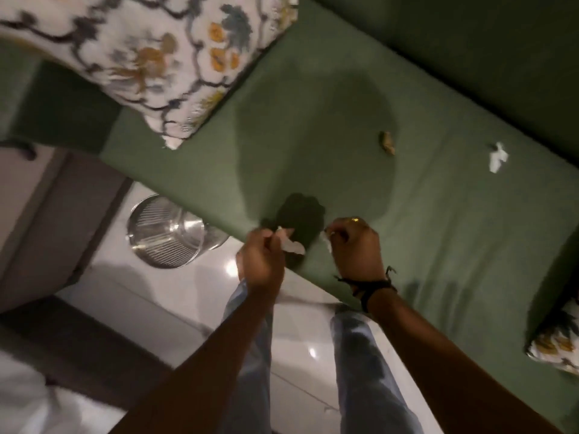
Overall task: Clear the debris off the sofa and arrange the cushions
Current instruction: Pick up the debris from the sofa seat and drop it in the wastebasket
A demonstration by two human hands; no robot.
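A green sofa seat (360, 189) runs across the view. My left hand (263, 258) hovers at its front edge, shut on a crumpled white paper scrap (291, 244). Close beside it, my right hand (357, 249) pinches another small white scrap (326, 241). Farther back on the seat lie a brown crumpled bit (387, 144) and a white paper piece (497, 158). A floral cushion (150, 57) rests at the sofa's left end. Another floral cushion (556, 343) peeks in at the right edge.
A shiny metal bin (166, 233) stands on the glossy white floor (156, 296) just left of my hands, next to the sofa front. My jeans-clad legs (360, 355) are below. A dark rug or furniture edge (62, 214) lies at the left.
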